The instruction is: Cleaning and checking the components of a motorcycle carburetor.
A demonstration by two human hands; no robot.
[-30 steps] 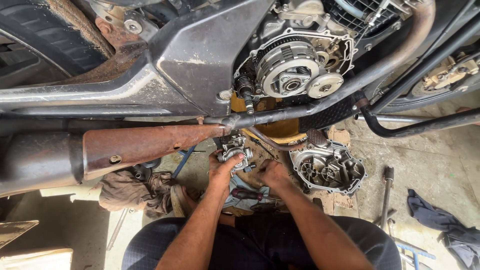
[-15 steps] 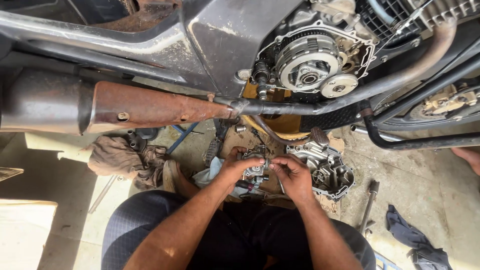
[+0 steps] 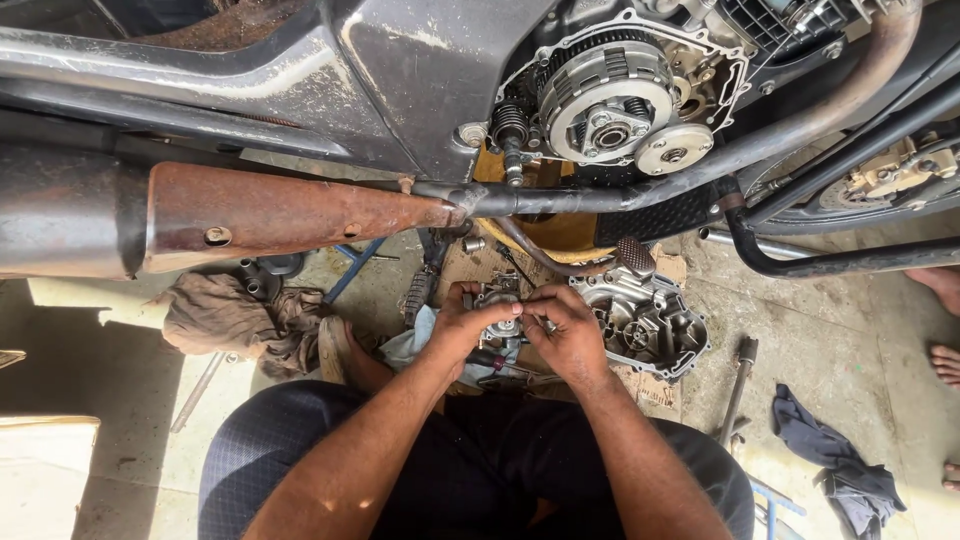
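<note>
Small metal engine part [image 3: 500, 318], held just beside the removed engine cover [image 3: 640, 320] on the floor, on its near-left side. Left hand [image 3: 462, 325] and right hand [image 3: 568, 335] clamp it from opposite sides, equally near; its long axis seemingly runs away from the person.

A small cast-metal part [image 3: 500, 312], dull grey and grimy, sits between the left hand [image 3: 462, 325] and right hand [image 3: 565, 335]. Beside them lies a matt grey cast-metal engine cover [image 3: 645, 322] on torn brown cardboard [image 3: 650, 385]. Above, the exposed clutch [image 3: 605, 105] is bare metal with a soft sheen. The exhaust pipe [image 3: 290, 215] is rough and rust-brown. A crumpled brown cloth rag [image 3: 235, 320] and a dark blue cloth [image 3: 835, 465] rest on rough, stained concrete floor [image 3: 830, 340].
</note>
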